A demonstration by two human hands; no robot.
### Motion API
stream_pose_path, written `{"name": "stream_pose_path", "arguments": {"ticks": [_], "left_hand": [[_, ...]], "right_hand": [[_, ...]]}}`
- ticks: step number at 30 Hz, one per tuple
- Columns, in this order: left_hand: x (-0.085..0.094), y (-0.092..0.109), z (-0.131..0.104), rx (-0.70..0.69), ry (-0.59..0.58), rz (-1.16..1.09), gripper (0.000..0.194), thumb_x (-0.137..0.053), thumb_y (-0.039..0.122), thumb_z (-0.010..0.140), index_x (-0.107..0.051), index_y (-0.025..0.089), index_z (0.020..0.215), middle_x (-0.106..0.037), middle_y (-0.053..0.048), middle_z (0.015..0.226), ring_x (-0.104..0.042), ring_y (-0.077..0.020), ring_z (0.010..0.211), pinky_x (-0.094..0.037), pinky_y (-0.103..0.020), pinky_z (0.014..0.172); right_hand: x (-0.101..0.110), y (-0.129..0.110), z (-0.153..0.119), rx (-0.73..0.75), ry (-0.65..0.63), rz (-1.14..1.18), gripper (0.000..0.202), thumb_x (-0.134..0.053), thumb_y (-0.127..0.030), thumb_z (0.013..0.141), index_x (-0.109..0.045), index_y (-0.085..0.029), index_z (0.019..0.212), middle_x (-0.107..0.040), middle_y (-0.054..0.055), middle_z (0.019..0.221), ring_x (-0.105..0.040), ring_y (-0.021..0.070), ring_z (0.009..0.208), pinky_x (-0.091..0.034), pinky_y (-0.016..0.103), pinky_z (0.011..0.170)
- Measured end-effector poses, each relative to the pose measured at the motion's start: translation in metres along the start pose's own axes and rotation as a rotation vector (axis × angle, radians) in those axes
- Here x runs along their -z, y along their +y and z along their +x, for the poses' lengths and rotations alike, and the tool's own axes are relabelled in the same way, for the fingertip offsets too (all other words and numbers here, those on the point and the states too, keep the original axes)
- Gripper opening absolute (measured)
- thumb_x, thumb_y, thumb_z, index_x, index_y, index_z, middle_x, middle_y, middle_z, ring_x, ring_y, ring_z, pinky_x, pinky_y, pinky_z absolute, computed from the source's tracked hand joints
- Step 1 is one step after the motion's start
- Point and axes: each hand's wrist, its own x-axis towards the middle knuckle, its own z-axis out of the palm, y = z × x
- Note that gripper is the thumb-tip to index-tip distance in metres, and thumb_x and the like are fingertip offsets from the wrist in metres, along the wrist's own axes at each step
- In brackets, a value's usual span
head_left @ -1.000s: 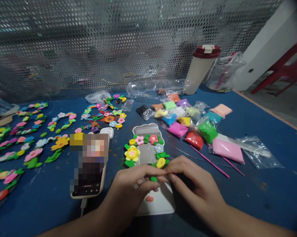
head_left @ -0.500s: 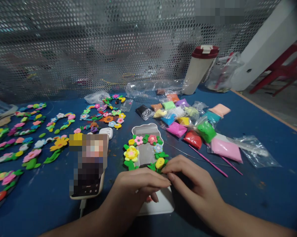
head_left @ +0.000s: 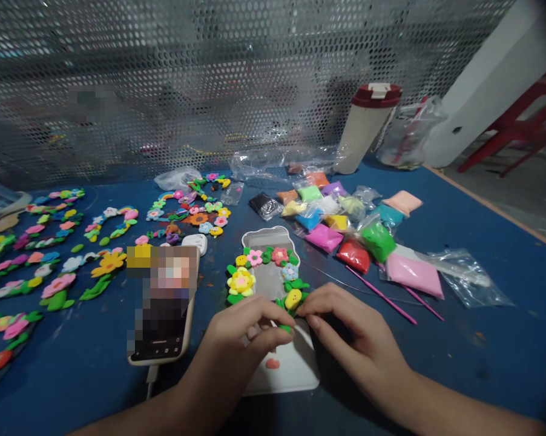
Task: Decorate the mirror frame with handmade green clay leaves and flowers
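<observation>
In front of me lies a white board with a wavy top (head_left: pixel 295 369), bearing a ring of clay flowers and leaves (head_left: pixel 279 257) around a grey middle. Low on the board is a small reddish mark. My left hand (head_left: pixel 243 339) is over its lower left, thumb and forefinger pinched on a small green clay piece (head_left: pixel 286 328). At the ring's lower right, beside a yellow clay piece (head_left: pixel 293 299), the fingertips of my right hand (head_left: pixel 352 330) are pressed together at the ring's edge. What they hold, if anything, is hidden.
A phone (head_left: pixel 168 315) with a cable lies left, near several finished clay rings (head_left: pixel 112 224). Bagged coloured clay (head_left: pixel 355 254), pink sticks (head_left: pixel 382 295) and a plastic knife (head_left: pixel 459 269) lie right. A tumbler (head_left: pixel 366 130) stands at the back before a perforated metal screen (head_left: pixel 255 91).
My left hand has drawn back a little to the left, its stretched fingers now curled into a pinch with green clay showing. My right hand stays almost still.
</observation>
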Motion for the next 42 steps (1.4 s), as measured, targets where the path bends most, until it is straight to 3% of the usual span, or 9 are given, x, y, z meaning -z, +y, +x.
{"name": "stream_pose_path", "arguments": {"ticks": [4,8,14,19,26,29,33,38,42], "left_hand": [[-0.002,0.003,0.001,0.041,0.050,0.008,0.007,-0.067,0.018,0.065,-0.066,0.021,0.071,-0.059,0.001,0.074,-0.050,-0.0105,0.059,-0.046,-0.016,0.048],[-0.002,0.005,0.000,0.061,0.020,0.001,0.010,-0.063,0.020,0.068,-0.068,0.022,0.076,-0.060,0.001,0.076,-0.051,-0.0102,0.058,-0.047,-0.017,0.050],[-0.001,0.005,0.000,0.048,-0.045,0.027,0.005,-0.061,0.017,0.069,-0.064,0.019,0.065,-0.061,0.004,0.063,-0.054,-0.0091,0.052,-0.044,-0.019,0.054],[-0.001,0.001,0.001,0.031,-0.014,0.075,0.011,-0.065,0.014,0.069,-0.067,0.022,0.077,-0.064,0.003,0.078,-0.056,-0.0093,0.056,-0.046,-0.018,0.053],[0.002,-0.003,0.000,-0.200,-0.082,0.132,0.010,-0.068,0.011,0.073,-0.069,0.021,0.073,-0.066,0.002,0.072,-0.059,-0.0122,0.067,-0.046,-0.022,0.066],[0.002,-0.007,0.000,-0.325,-0.042,0.179,0.009,-0.070,0.014,0.072,-0.069,0.022,0.073,-0.064,-0.001,0.087,-0.059,-0.0153,0.084,-0.046,-0.024,0.075],[0.001,-0.011,0.002,-0.412,0.006,0.274,0.010,-0.072,0.014,0.069,-0.068,0.022,0.069,-0.058,-0.002,0.094,-0.056,-0.0167,0.089,-0.045,-0.026,0.076],[0.002,-0.004,0.002,-0.369,-0.071,0.364,0.013,-0.071,0.007,0.068,-0.067,0.019,0.067,-0.056,-0.002,0.089,-0.055,-0.0169,0.088,-0.044,-0.027,0.076],[0.003,-0.001,0.003,-0.280,-0.073,0.246,0.011,-0.068,0.008,0.072,-0.065,0.018,0.066,-0.053,0.000,0.085,-0.055,-0.0147,0.085,-0.044,-0.025,0.077]], "right_hand": [[0.000,0.000,0.000,-0.012,-0.003,0.001,0.014,-0.048,-0.012,0.087,-0.060,-0.019,0.088,-0.060,0.002,0.084,-0.057,0.0135,0.080,-0.045,0.027,0.071],[0.000,0.000,0.000,-0.015,-0.003,0.004,0.013,-0.049,-0.013,0.087,-0.060,-0.019,0.088,-0.060,0.003,0.084,-0.057,0.0135,0.080,-0.045,0.027,0.070],[0.001,0.000,0.001,-0.025,-0.003,-0.006,0.014,-0.048,-0.013,0.087,-0.060,-0.020,0.088,-0.061,0.003,0.083,-0.057,0.0141,0.079,-0.046,0.027,0.070],[0.001,0.001,0.001,-0.028,-0.009,-0.011,0.013,-0.048,-0.015,0.087,-0.060,-0.020,0.087,-0.061,0.003,0.084,-0.057,0.0153,0.080,-0.047,0.029,0.070],[0.000,0.001,0.001,-0.030,-0.018,-0.004,0.014,-0.047,-0.013,0.088,-0.060,-0.019,0.087,-0.060,0.003,0.083,-0.056,0.0142,0.079,-0.045,0.028,0.069],[0.000,0.001,0.001,-0.038,-0.033,0.006,0.015,-0.047,-0.013,0.088,-0.060,-0.020,0.088,-0.059,0.002,0.084,-0.056,0.0141,0.080,-0.045,0.028,0.070],[0.001,0.000,0.001,-0.036,-0.031,0.004,0.015,-0.048,-0.011,0.087,-0.060,-0.020,0.089,-0.060,0.002,0.085,-0.056,0.0136,0.081,-0.045,0.028,0.071],[0.000,0.000,0.001,-0.025,-0.019,-0.007,0.013,-0.048,-0.011,0.087,-0.059,-0.019,0.086,-0.059,0.002,0.083,-0.056,0.0131,0.080,-0.045,0.027,0.070],[0.001,-0.001,0.000,0.013,-0.017,-0.015,0.015,-0.047,-0.009,0.086,-0.059,-0.018,0.087,-0.060,0.003,0.083,-0.055,0.0128,0.080,-0.045,0.026,0.070]]}}
